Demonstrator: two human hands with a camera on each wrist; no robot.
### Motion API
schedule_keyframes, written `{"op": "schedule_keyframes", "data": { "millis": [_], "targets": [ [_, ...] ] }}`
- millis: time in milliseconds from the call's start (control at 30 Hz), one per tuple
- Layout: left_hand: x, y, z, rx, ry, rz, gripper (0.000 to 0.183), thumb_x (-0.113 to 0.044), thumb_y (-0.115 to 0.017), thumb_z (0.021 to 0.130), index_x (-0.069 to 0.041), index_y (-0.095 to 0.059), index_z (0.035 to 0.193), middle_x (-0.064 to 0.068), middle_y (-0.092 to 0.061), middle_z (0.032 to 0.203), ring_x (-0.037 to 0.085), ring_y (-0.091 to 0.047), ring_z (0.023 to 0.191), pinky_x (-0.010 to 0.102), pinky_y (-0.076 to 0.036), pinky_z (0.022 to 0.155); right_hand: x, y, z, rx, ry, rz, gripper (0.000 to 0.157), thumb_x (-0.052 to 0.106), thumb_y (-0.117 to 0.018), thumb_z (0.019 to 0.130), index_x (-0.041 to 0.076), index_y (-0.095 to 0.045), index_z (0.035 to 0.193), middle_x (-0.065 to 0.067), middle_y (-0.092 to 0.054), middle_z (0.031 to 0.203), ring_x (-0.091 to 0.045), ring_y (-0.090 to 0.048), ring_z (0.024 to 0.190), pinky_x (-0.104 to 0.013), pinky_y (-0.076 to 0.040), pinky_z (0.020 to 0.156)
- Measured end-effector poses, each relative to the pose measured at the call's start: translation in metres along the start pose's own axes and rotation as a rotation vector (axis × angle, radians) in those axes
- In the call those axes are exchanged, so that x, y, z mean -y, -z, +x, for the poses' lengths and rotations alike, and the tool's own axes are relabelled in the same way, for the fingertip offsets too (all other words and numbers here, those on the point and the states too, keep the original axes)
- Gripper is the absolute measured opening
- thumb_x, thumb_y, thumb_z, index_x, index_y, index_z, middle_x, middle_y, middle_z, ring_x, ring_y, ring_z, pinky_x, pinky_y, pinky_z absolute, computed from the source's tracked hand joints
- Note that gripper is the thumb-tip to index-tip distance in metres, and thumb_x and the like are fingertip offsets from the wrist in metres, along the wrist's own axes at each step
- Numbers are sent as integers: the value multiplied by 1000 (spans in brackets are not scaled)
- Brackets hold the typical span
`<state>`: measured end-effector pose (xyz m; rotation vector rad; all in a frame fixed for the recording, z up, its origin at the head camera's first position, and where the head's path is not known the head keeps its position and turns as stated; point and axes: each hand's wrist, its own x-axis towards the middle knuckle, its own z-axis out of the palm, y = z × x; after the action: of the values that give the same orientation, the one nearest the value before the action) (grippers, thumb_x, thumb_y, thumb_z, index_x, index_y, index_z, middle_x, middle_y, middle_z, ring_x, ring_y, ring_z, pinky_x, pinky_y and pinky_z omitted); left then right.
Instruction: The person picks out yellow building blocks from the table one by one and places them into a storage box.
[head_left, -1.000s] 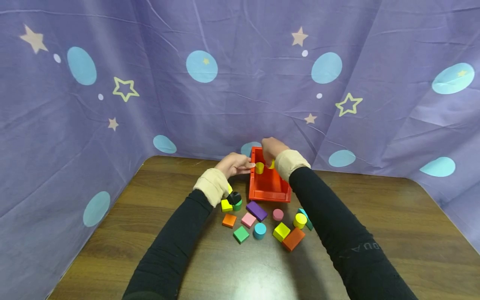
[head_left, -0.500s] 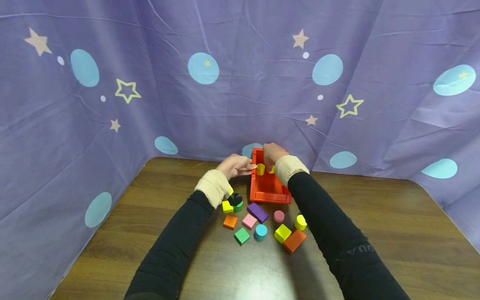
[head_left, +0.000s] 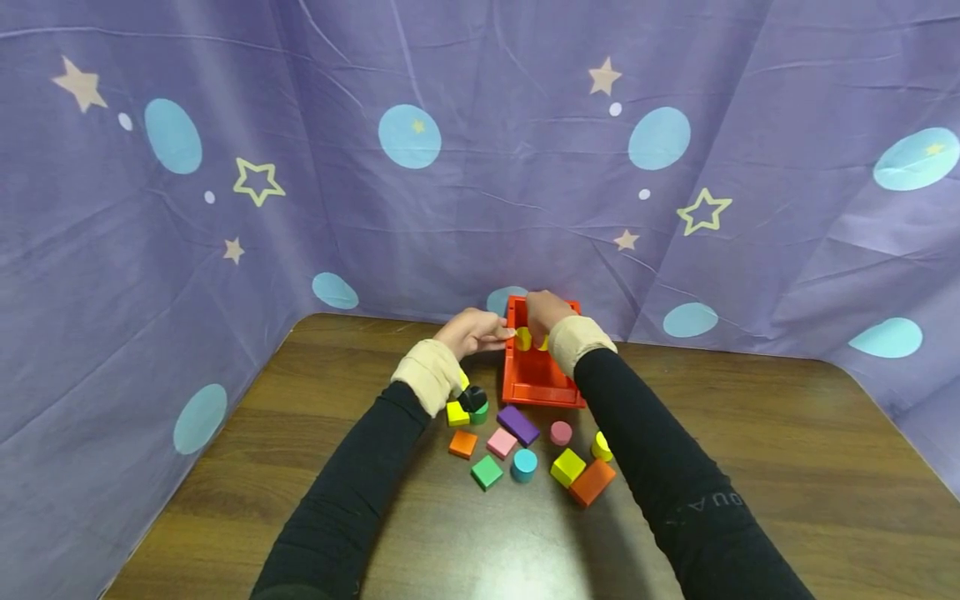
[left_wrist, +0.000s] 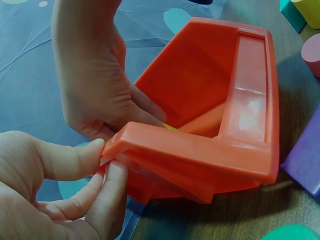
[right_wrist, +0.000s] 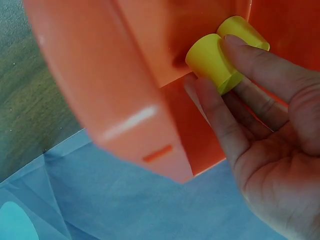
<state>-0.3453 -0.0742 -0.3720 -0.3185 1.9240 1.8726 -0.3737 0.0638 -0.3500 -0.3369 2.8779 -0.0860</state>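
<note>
Grips the left rim of a red bin [head_left: 542,395] with the left hand [head_left: 476,331], clamping the edge between thumb and fingers, in the middle of the head view. Pinches a yellow cylinder [right_wrist: 212,57] inside the bin with the fingertips of the right hand [head_left: 546,312], at the upper centre of the right wrist view. Shows a second yellow cylinder [right_wrist: 245,32] just behind the pinched one, also inside the bin; cannot tell whether touching it. In the left wrist view, shows only a sliver of yellow past the rim, by the right hand's fingers.

Shows the bin on a brown table [head_left: 750,475], near a purple cloth [head_left: 495,183] across the top of the head view. Just below the bin, shows a purple block [head_left: 517,425], with a pink disc [head_left: 560,432] to its right and a pink block [head_left: 502,442] under it. Further down the frame, shows a green block [head_left: 487,472] and a blue cylinder [head_left: 524,465]; to their left, an orange block [head_left: 462,443]; to their right, a yellow block [head_left: 567,468] touching a dark orange block [head_left: 592,482]. Covers both forearms with black sleeves [head_left: 367,475].
</note>
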Motion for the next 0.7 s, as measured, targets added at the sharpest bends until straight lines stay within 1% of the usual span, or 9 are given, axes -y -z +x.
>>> {"op": "schedule_keyframes", "data": {
  "millis": [200, 400, 467, 633, 700],
  "targets": [
    [0, -1, -1, 5, -9, -10, 49, 11, -61, 93, 9, -53, 142, 22, -61, 139, 19, -66, 100, 34, -55, 107, 0, 0, -1, 16, -15, 11, 37, -2, -82, 78, -2, -69, 112, -18, -67, 126, -29, -57, 101, -40, -57, 99],
    [0, -2, -3, 6, -8, -11, 49, 12, -60, 93, 9, -52, 142, 22, -61, 140, 24, -66, 116, 34, -54, 107, 0, -1, -2, 30, -16, 12, 38, -2, -82, 78, -2, -69, 114, -18, -66, 127, -28, -57, 102, -39, -57, 98],
    [0, -2, -2, 4, -3, -13, 49, 12, -60, 94, 9, -52, 142, 22, -61, 140, 24, -66, 116, 34, -54, 107, 0, -2, -2, 34, -18, 14, 38, -3, -82, 78, -2, -69, 113, -19, -66, 127, -28, -57, 102, -39, -57, 98],
    [0, -2, -2, -1, 1, -21, 48, 12, -60, 93, 9, -53, 141, 21, -62, 140, 20, -66, 103, 34, -55, 107, -1, -6, 1, 24, -23, 16, 37, -3, -82, 77, -2, -69, 112, -19, -66, 125, -28, -56, 100, -39, -57, 97],
    [1, -2, -2, -2, 1, -22, 48, 12, -60, 93, 9, -54, 141, 21, -62, 139, 20, -66, 103, 34, -55, 107, -1, -8, 3, 18, -23, 18, 37, -3, -82, 76, -2, -69, 111, -19, -67, 124, -28, -55, 99, -40, -58, 96]
  ]
}}
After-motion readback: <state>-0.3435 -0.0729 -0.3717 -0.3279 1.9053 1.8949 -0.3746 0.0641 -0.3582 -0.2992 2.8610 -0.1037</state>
